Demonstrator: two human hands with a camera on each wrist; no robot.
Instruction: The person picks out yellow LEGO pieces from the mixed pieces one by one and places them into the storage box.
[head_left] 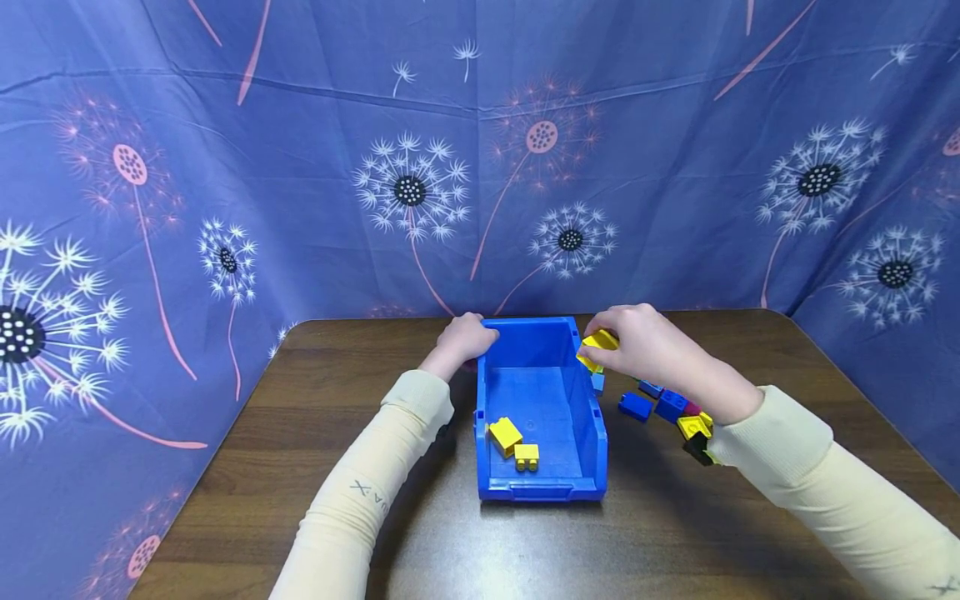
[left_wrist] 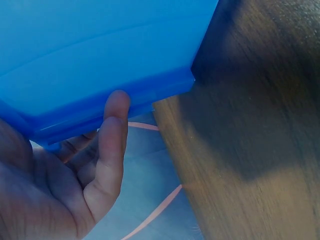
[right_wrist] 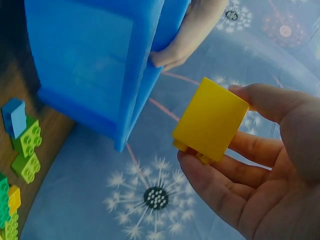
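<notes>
A blue plastic bin stands on the brown table, holding two yellow bricks near its front. My left hand grips the bin's far left corner; the left wrist view shows its fingers curled against the bin's rim. My right hand holds a yellow brick over the bin's far right rim. In the right wrist view that yellow brick is pinched between thumb and fingers, beside the bin's wall.
A loose pile of blue, yellow, green and red bricks lies on the table right of the bin, partly under my right wrist. Green and blue bricks show in the right wrist view. Blue dandelion-print cloth surrounds the table.
</notes>
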